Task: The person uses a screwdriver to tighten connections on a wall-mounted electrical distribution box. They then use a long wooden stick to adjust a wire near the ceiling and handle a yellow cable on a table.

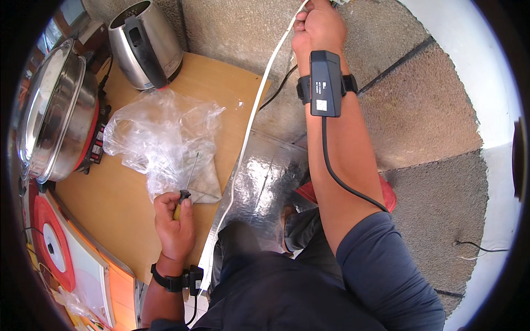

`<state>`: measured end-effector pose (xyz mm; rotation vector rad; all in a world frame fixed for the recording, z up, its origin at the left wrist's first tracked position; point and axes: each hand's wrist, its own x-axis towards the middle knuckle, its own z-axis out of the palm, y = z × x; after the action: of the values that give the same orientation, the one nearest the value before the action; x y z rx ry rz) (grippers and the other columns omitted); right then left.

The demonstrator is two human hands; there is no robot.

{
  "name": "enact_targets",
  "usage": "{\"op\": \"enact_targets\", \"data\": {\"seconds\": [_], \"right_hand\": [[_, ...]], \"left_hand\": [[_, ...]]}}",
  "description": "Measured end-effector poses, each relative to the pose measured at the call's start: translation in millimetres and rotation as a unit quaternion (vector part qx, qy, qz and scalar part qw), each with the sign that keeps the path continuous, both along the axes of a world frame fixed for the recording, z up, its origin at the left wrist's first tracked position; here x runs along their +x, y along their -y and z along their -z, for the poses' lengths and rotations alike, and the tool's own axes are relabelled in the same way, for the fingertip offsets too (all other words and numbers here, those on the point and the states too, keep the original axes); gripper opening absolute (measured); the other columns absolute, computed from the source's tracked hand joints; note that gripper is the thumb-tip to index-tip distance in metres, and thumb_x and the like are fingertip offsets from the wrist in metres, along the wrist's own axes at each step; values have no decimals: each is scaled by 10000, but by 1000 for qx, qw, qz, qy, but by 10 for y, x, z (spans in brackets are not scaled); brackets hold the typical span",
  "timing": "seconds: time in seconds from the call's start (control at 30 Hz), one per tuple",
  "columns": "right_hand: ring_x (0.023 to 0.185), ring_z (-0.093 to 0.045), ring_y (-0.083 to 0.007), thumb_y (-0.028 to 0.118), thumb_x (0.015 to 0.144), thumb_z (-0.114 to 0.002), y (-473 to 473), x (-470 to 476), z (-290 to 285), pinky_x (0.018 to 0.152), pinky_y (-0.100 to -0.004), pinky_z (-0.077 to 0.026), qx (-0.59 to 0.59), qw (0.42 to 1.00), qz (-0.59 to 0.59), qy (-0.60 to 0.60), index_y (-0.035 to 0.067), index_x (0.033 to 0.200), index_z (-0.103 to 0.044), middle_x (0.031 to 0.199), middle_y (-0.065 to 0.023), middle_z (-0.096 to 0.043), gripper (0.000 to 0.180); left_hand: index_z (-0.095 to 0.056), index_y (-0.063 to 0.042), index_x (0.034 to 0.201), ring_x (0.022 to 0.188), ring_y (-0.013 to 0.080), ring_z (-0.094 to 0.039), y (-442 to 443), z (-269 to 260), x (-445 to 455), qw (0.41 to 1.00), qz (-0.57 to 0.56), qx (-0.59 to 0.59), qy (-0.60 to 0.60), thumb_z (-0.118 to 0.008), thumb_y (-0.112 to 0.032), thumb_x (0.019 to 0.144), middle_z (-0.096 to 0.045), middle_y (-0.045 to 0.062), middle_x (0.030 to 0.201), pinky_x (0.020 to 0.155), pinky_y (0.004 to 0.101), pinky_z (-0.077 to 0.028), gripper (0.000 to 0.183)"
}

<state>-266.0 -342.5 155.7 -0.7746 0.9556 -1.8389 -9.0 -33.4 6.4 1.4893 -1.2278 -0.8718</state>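
Note:
My left hand (176,223) is closed around the yellow and black handle of a screwdriver (191,173), its thin shaft pointing up over a crumpled clear plastic bag (165,128). Under part of the bag is a folded grey cloth (207,182) on the wooden tabletop (99,198). My right hand (316,20) reaches to the top edge by the stone-textured wall, its fingers curled at a white cable (265,78). The fingertips are partly cut off, so their hold on it cannot be told. From there the cable runs down past the table's edge.
A steel electric kettle (145,45) and a lidded steel pot (62,120) stand at the tabletop's left and back. A black cable (283,89) hangs by the wall (418,111). Below the table's right side lies a shiny foil-like surface (265,178). A short black wire (480,247) sticks out at right.

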Motion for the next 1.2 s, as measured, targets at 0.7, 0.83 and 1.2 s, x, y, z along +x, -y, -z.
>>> {"op": "enact_targets", "data": {"seconds": [0.7,0.83,1.2], "right_hand": [[452,-450,-92,202,923,-619,13,13,24,392,-233,-302,-13,999,-13,34,82,820,-624,597,15,-484,157],[448,-437,-91,180,912,-629,11,2,33,392,-234,-296,-6,999,-23,22,98,815,-620,599,18,-482,127],[448,-396,-90,216,875,-601,41,-105,33,407,-259,-282,-31,994,8,-101,116,777,-587,587,44,-445,141]], "left_hand": [[-495,-3,1090,858,110,-565,1,-24,-12,1000,-2,-22,8,-612,-21,943,-589,68,941,783,251,-472,189],[-496,-2,1088,857,111,-564,5,-18,-25,1000,-3,-21,1,-617,-19,939,-589,71,937,782,251,-472,193],[-495,1,1087,850,117,-568,6,-44,-42,1000,-3,-11,20,-623,-17,931,-594,73,925,774,256,-474,203]]}}
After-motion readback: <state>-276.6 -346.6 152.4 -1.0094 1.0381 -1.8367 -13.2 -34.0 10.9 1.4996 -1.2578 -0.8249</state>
